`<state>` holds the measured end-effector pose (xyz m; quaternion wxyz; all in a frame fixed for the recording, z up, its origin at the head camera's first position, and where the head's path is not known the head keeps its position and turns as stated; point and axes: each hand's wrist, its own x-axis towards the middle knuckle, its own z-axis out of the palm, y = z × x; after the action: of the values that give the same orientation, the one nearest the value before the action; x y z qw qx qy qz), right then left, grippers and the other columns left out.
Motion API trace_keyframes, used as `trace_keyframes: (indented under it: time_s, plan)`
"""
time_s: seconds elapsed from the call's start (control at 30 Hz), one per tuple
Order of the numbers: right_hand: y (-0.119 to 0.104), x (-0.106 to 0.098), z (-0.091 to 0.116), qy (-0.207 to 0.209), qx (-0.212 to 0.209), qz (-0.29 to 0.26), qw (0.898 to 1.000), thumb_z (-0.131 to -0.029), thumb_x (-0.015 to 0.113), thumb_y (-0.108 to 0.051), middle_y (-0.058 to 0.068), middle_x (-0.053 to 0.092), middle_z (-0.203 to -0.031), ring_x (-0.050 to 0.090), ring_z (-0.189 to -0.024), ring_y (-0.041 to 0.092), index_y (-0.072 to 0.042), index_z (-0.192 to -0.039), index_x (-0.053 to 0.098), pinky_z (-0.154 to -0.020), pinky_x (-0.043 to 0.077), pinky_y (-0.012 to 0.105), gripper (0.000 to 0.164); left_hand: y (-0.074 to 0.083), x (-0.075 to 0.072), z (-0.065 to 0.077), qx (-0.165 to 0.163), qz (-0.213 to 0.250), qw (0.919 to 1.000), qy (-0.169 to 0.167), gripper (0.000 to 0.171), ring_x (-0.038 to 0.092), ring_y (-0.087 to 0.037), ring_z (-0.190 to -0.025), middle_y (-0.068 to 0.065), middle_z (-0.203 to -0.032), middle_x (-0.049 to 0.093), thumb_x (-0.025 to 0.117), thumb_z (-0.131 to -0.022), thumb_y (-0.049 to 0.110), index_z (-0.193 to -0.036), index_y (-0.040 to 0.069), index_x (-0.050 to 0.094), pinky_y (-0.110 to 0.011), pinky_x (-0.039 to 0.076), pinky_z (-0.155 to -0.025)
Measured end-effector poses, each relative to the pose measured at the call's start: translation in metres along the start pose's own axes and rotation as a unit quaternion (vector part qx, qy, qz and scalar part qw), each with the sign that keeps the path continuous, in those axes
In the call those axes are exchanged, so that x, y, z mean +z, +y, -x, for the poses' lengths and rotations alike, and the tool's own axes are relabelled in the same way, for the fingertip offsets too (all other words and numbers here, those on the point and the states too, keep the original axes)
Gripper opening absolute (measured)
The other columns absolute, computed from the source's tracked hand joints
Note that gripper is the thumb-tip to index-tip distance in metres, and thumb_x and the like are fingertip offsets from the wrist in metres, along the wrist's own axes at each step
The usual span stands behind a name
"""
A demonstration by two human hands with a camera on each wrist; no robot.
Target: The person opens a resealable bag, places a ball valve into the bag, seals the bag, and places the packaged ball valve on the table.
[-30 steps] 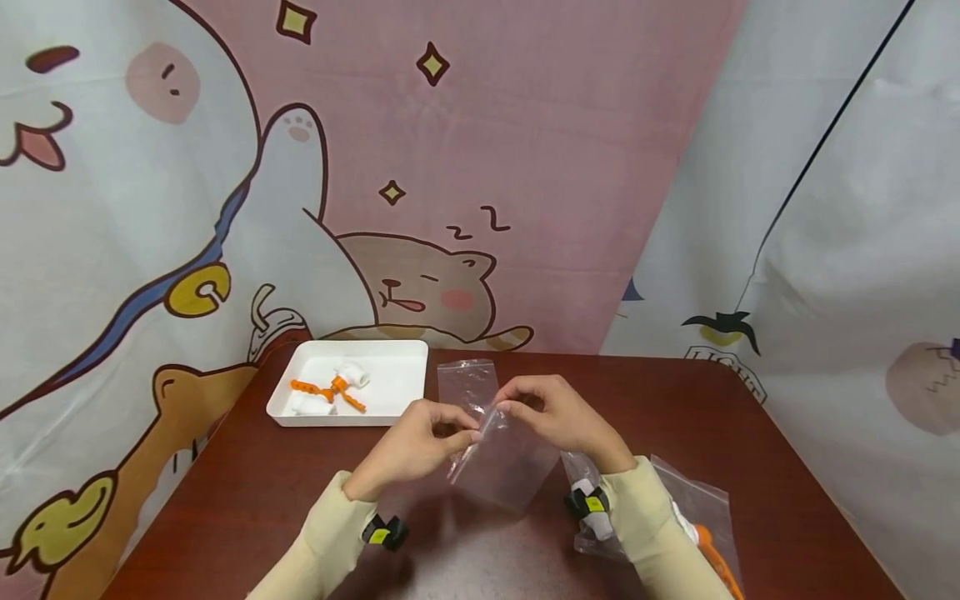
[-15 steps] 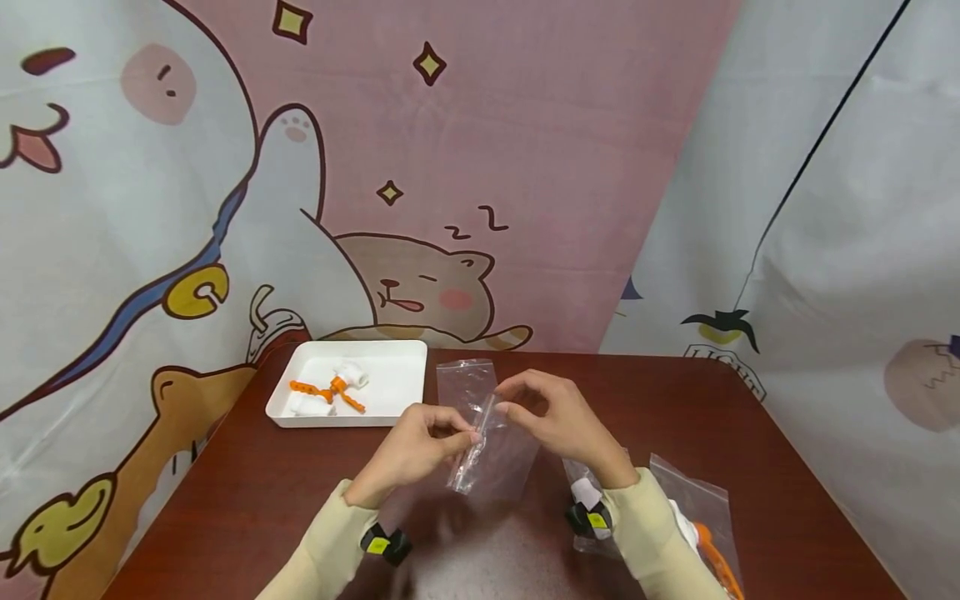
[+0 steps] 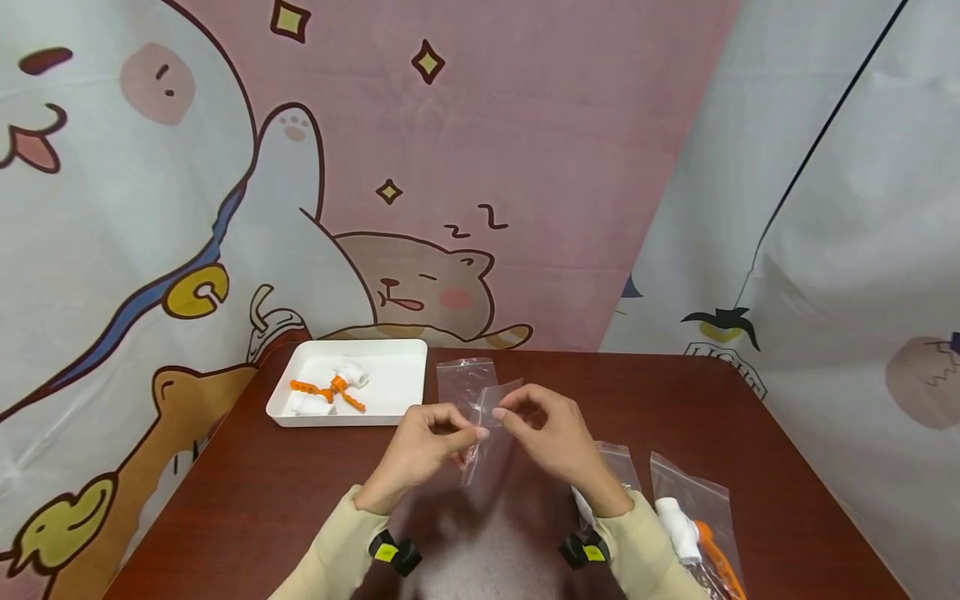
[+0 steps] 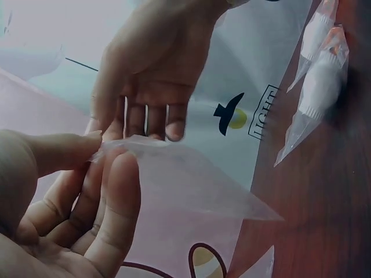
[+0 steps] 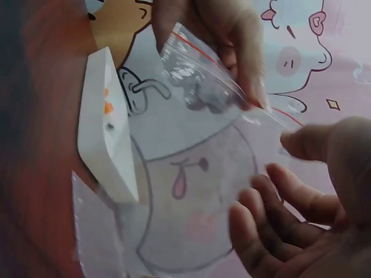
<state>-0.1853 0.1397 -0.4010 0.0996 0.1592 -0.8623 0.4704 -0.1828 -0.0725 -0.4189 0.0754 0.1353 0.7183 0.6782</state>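
A clear zip bag (image 3: 491,458) is held up over the table. My left hand (image 3: 423,446) pinches its zip edge between thumb and forefinger. The red zip line shows in the right wrist view, where grey shapes behind or inside the plastic are unclear. At the other end of that edge is my right hand (image 3: 551,429); its thumb is by the film, with a gap to the loosely bent fingers (image 5: 255,200). Left of the hands, a white tray (image 3: 397,400) carries white cylindrical pieces (image 3: 351,375) and orange pieces (image 3: 311,388).
Behind the held bag, another clear bag (image 3: 461,379) lies beside the tray. On the right lies a bag holding a white piece (image 3: 677,527) and an orange piece (image 3: 720,560). A further bag (image 3: 621,462) is partly hidden by my right wrist. A printed cloth hangs behind the table (image 3: 750,425).
The bag's spread-out film has swung away and now stands narrower, its corner upward. My right hand has shifted slightly down, with thumb and fingers apart. More of the right-hand bags shows.
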Motion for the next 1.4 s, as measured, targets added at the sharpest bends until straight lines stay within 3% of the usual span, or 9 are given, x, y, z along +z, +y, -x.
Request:
trace_keyframes:
  time_s: [0.13, 0.3, 0.47, 0.6, 0.7, 0.93, 1.23, 1.4]
  plan:
    - [-0.003, 0.006, 0.005, -0.061, 0.034, -0.034, 0.997, -0.091, 0.079, -0.036, -0.003, 0.072, -0.086, 0.065, -0.071, 0.011, -0.020, -0.096, 0.073, -0.064, 0.054, 0.024, 0.018, -0.002, 0.003, 0.000, 0.014, 0.001, 0.9999, -0.009, 0.023, 0.064, -0.012, -0.056, -0.002, -0.067, 0.067, 0.080, -0.089, 0.013, -0.083, -0.007, 0.070, -0.033, 0.060, -0.057]
    - [-0.006, 0.013, 0.006, -0.094, 0.059, -0.070, 0.991, -0.090, 0.078, -0.044, 0.001, 0.073, -0.079, 0.066, -0.066, 0.012, -0.017, -0.091, 0.074, -0.060, 0.055, 0.026, 0.027, -0.005, 0.005, 0.001, 0.027, -0.006, 0.9992, -0.030, 0.019, 0.067, -0.014, -0.059, -0.007, -0.070, 0.070, 0.079, -0.090, 0.011, -0.082, -0.005, 0.071, -0.035, 0.061, -0.058]
    - [-0.004, 0.014, 0.007, -0.115, 0.065, -0.104, 0.986, -0.091, 0.078, -0.039, 0.003, 0.073, -0.075, 0.069, -0.068, 0.019, -0.013, -0.089, 0.074, -0.062, 0.056, 0.027, 0.026, -0.007, 0.004, 0.001, 0.036, 0.005, 0.9980, -0.051, 0.018, 0.067, -0.014, -0.059, -0.015, -0.073, 0.074, 0.079, -0.088, 0.007, -0.081, -0.007, 0.071, -0.033, 0.060, -0.057]
    - [0.000, 0.012, 0.006, -0.131, 0.055, -0.126, 0.982, -0.093, 0.077, -0.032, 0.005, 0.074, -0.076, 0.072, -0.073, 0.027, -0.009, -0.091, 0.076, -0.064, 0.057, 0.027, 0.023, -0.009, 0.003, 0.001, 0.023, 0.037, 0.9967, -0.068, 0.025, 0.067, -0.013, -0.059, -0.008, -0.071, 0.074, 0.081, -0.087, 0.008, -0.083, -0.013, 0.068, -0.031, 0.060, -0.057]
    - [0.001, 0.010, 0.007, -0.139, 0.053, -0.133, 0.980, -0.093, 0.077, -0.028, 0.006, 0.075, -0.079, 0.073, -0.074, 0.025, -0.008, -0.093, 0.076, -0.066, 0.058, 0.026, 0.021, -0.010, 0.002, 0.001, 0.017, 0.054, 0.9955, -0.076, 0.029, 0.067, -0.012, -0.059, -0.002, -0.069, 0.072, 0.083, -0.085, 0.010, -0.086, -0.015, 0.067, -0.031, 0.061, -0.057]
    - [0.004, 0.004, 0.007, -0.148, 0.025, -0.131, 0.980, -0.094, 0.074, -0.018, 0.013, 0.077, -0.087, 0.073, -0.073, 0.014, -0.001, -0.098, 0.077, -0.067, 0.061, 0.028, 0.017, -0.012, 0.002, -0.001, 0.019, 0.044, 0.9964, -0.070, 0.026, 0.070, -0.014, -0.061, -0.004, -0.071, 0.071, 0.079, -0.090, 0.014, -0.091, -0.011, 0.072, -0.037, 0.063, -0.060]
    - [0.002, 0.002, 0.009, -0.107, 0.042, -0.079, 0.990, -0.089, 0.080, -0.025, 0.006, 0.076, -0.080, 0.072, -0.068, 0.019, -0.010, -0.091, 0.078, -0.061, 0.060, 0.029, 0.015, -0.010, 0.010, -0.002, 0.028, 0.032, 0.9977, -0.052, 0.018, 0.070, -0.017, -0.063, -0.014, -0.075, 0.071, 0.073, -0.095, 0.011, -0.092, -0.007, 0.072, -0.039, 0.063, -0.064]
    - [0.001, 0.004, 0.011, -0.089, 0.037, -0.052, 0.994, -0.088, 0.080, -0.019, 0.001, 0.075, -0.076, 0.069, -0.065, 0.015, -0.012, -0.088, 0.078, -0.058, 0.057, 0.025, 0.007, -0.008, 0.013, 0.000, 0.018, 0.010, 0.9989, -0.042, 0.016, 0.071, -0.018, -0.065, -0.018, -0.080, 0.073, 0.070, -0.098, 0.012, -0.096, -0.004, 0.070, -0.041, 0.064, -0.066]
